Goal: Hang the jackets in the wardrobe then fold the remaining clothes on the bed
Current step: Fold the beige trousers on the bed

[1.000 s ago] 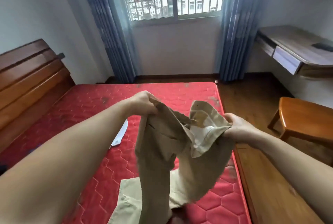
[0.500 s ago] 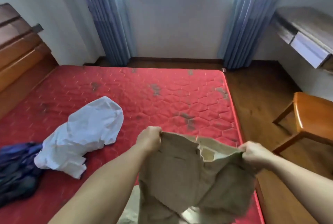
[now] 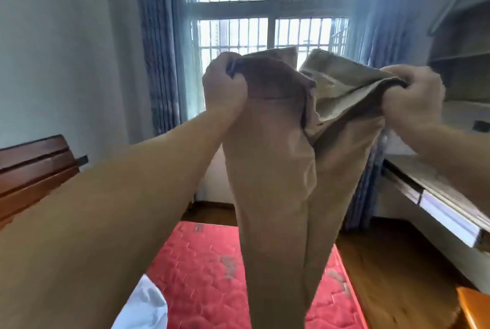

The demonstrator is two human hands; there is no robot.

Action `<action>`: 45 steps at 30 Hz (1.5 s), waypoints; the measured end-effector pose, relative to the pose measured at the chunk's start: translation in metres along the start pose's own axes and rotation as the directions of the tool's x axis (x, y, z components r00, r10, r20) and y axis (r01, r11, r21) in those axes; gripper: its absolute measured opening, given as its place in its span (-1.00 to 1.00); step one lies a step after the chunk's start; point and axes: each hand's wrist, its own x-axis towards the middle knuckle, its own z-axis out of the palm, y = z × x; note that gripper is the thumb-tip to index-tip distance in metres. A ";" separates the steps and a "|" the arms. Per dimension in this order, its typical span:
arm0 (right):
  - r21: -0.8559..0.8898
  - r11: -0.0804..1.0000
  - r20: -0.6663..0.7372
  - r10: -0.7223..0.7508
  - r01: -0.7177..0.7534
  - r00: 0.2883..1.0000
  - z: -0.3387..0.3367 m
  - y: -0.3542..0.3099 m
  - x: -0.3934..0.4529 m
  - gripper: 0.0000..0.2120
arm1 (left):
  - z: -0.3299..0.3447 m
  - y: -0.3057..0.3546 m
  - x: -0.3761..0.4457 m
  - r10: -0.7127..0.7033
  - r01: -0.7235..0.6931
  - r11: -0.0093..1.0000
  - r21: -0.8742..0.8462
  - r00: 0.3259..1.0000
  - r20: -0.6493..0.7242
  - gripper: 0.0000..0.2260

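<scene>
We hold the trousers [image 3: 275, 159] up high in front of the window [image 3: 267, 29], well above the bed [image 3: 212, 267], with both hands at the waistband. Our left hand [image 3: 224, 87] has its grip clenched on one end of the waist, fingers curled over the bunched cloth; our right hand [image 3: 413, 95] grasps the other end the same way. The waist sags open between the two fists, and both legs hang straight down together toward the bed's far edge; their hems are out of sight. The cloth looks like a soft, medium-weight cotton: it drapes limply, creases where we pinch it, and does not seem slippery or fragile, so it should bear a firm pull or a shake. We judge the waistband the best place to hold, since its thicker seam gives the fingers something to bite on and lets the legs line up by their own weight. A white garment [image 3: 144, 307] lies on the bed near its close edge, apart from the trousers.
</scene>
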 end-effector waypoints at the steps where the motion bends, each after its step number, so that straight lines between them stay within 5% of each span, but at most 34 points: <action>1: 0.000 1.000 0.003 -0.024 0.024 1.000 -0.008 -0.002 -0.002 -0.62 | -0.006 0.002 -0.001 0.022 -0.022 1.000 -0.007 1.000 0.006 -0.74; 5: -0.015 0.999 0.118 -0.047 0.049 0.992 -0.033 0.027 -0.061 -0.63 | -0.029 -0.024 -0.053 0.024 -0.028 0.999 0.025 0.987 0.160 -0.75; 9: -0.133 0.988 0.429 -0.018 0.082 0.903 -0.064 0.104 -0.180 -0.83 | -0.057 -0.081 -0.164 0.041 -0.128 0.979 0.161 0.887 0.459 -0.77; 11: -0.256 0.961 0.605 0.078 0.101 0.792 -0.083 0.147 -0.252 -0.81 | -0.071 -0.116 -0.235 -0.022 -0.151 0.964 0.219 0.776 0.630 -0.76; 13: -0.383 0.915 0.761 0.233 0.129 0.605 -0.100 0.187 -0.332 -0.77 | -0.085 -0.151 -0.318 -0.196 -0.123 0.933 0.339 0.616 0.763 -0.77; 15: -0.431 0.883 0.849 0.328 0.186 0.415 -0.113 0.225 -0.419 -0.78 | -0.098 -0.184 -0.407 -0.390 -0.120 0.869 0.479 0.431 0.814 -0.74; 18: -0.465 0.834 0.882 0.404 0.298 0.244 -0.135 0.270 -0.557 -0.74 | -0.127 -0.225 -0.550 -0.548 -0.140 0.798 0.586 0.234 0.803 -0.73; 23: -0.464 0.788 0.868 0.495 0.405 0.032 -0.195 0.315 -0.735 -0.73 | -0.188 -0.255 -0.747 -0.715 -0.339 0.644 0.686 0.052 0.697 -0.73; 26: -0.498 0.767 0.820 0.568 0.405 -0.068 -0.230 0.322 -0.802 -0.73 | -0.225 -0.263 -0.814 -0.753 -0.367 0.609 0.703 0.008 0.658 -0.79; 31: -0.542 0.726 0.781 0.621 0.424 -0.065 -0.239 0.321 -0.840 -0.54 | -0.239 -0.266 -0.859 -0.757 -0.454 0.612 0.648 -0.100 0.646 -0.61; 34: -0.531 0.776 0.833 0.552 0.341 0.042 -0.215 0.314 -0.844 -0.34 | -0.211 -0.269 -0.866 -0.666 -0.416 0.685 0.598 -0.026 0.745 -0.45; 37: -0.416 0.829 0.909 0.394 0.375 0.136 -0.191 0.309 -0.860 -0.22 | -0.180 -0.270 -0.880 -0.628 -0.364 0.739 0.566 -0.069 0.776 -0.38; 42: -0.313 0.855 0.950 0.275 0.413 0.151 -0.181 0.315 -0.888 -0.39 | -0.168 -0.270 -0.896 -0.558 -0.457 0.761 0.461 -0.096 0.824 -0.42; 45: -0.269 0.890 0.947 0.175 0.368 0.270 -0.177 0.319 -0.891 -0.63 | -0.168 -0.269 -0.896 -0.383 -0.512 0.791 0.336 0.014 0.924 -0.68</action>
